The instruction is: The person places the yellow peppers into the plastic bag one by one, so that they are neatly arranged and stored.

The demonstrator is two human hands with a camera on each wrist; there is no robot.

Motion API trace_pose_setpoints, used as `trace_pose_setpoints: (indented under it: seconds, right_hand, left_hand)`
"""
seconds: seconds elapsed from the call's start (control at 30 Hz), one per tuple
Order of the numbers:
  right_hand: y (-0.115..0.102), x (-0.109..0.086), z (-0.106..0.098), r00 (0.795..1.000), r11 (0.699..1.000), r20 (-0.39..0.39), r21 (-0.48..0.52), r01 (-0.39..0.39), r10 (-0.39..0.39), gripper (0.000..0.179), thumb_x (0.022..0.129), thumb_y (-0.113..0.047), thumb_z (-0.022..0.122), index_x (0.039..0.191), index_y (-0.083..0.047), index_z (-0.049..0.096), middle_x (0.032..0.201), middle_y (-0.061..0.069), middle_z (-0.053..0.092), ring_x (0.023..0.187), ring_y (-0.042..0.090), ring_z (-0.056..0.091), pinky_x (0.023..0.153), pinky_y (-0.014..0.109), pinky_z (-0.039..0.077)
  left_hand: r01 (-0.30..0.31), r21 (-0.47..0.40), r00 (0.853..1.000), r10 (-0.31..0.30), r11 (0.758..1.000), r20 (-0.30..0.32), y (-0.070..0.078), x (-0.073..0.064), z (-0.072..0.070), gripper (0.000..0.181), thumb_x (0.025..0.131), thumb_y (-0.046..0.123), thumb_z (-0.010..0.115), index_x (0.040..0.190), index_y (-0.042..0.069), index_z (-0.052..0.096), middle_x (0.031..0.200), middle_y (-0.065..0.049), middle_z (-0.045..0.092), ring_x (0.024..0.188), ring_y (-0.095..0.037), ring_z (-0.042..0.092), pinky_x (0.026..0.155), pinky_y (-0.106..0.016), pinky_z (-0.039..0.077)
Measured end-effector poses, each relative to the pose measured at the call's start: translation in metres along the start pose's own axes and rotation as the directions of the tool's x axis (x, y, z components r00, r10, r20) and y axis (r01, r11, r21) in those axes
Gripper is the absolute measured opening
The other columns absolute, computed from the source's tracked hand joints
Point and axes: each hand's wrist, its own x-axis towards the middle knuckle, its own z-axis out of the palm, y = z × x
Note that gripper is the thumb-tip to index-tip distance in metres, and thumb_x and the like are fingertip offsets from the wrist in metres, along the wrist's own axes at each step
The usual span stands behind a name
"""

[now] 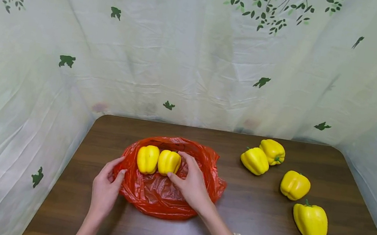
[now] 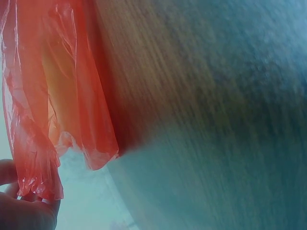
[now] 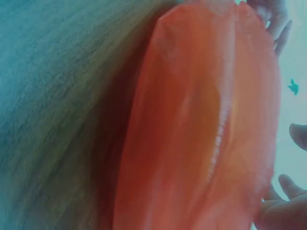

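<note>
A red plastic bag (image 1: 164,207) lies spread wide on the table, its mouth upward. Inside it, toward the back, two yellow bell peppers sit side by side: the left pepper (image 1: 147,160) and the right pepper (image 1: 168,163). My left hand (image 1: 106,186) pinches the bag's left rim between thumb and fingers; the left wrist view shows the red film (image 2: 36,158) in that grip. Reaching over the bag, my right hand (image 1: 194,185) holds the right pepper at its right end, thumb on the near side and forefinger on the far side.
Several loose yellow bell peppers lie right of the bag: a touching pair (image 1: 254,161) at the back, one pepper (image 1: 295,185) nearer, and a larger pepper (image 1: 310,222) at the right. A pale leaf-patterned curtain (image 1: 195,74) hangs behind the brown wooden table (image 1: 251,232).
</note>
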Motion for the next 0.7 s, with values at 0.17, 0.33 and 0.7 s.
trace_pose_setpoints:
  seconds: [0.17, 0.33, 0.7]
  right_hand:
    - [-0.008, -0.009, -0.007, 1.0, 1.0, 0.002, -0.008, 0.022, -0.022, 0.062, 0.088, -0.022, 0.075, 0.143, -0.019, 0.046, 0.139, 0.006, 0.05, 0.122, 0.023, 0.049, 0.102, 0.052, 0.043]
    - [-0.015, -0.018, -0.015, 0.999, 0.999, 0.002, -0.029, 0.036, -0.036, 0.062, 0.087, -0.023, 0.076, 0.141, -0.025, 0.047, 0.14, 0.002, 0.05, 0.122, 0.014, 0.049, 0.103, 0.048, 0.043]
    - [-0.022, -0.038, -0.035, 0.999, 0.999, -0.018, 0.005, 0.035, -0.035, 0.058, 0.087, -0.026, 0.077, 0.137, -0.036, 0.049, 0.137, -0.014, 0.049, 0.116, 0.012, 0.052, 0.096, 0.049, 0.048]
  left_hand:
    - [0.004, -0.01, 1.0, -0.004, 1.0, -0.006, -0.002, 0.001, 0.0, 0.042, 0.097, 0.006, 0.06, 0.138, 0.016, 0.056, 0.137, -0.007, 0.055, 0.112, -0.024, 0.059, 0.079, -0.013, 0.051]
    - [-0.02, -0.011, 1.0, 0.02, 1.0, -0.007, -0.001, 0.0, 0.001, 0.041, 0.097, 0.006, 0.06, 0.137, 0.015, 0.057, 0.137, -0.008, 0.056, 0.113, -0.025, 0.059, 0.08, -0.013, 0.05]
    - [-0.028, 0.008, 0.999, 0.028, 1.0, -0.014, -0.001, -0.001, 0.001, 0.039, 0.098, 0.009, 0.06, 0.136, 0.018, 0.058, 0.134, -0.003, 0.057, 0.112, -0.022, 0.06, 0.081, -0.016, 0.051]
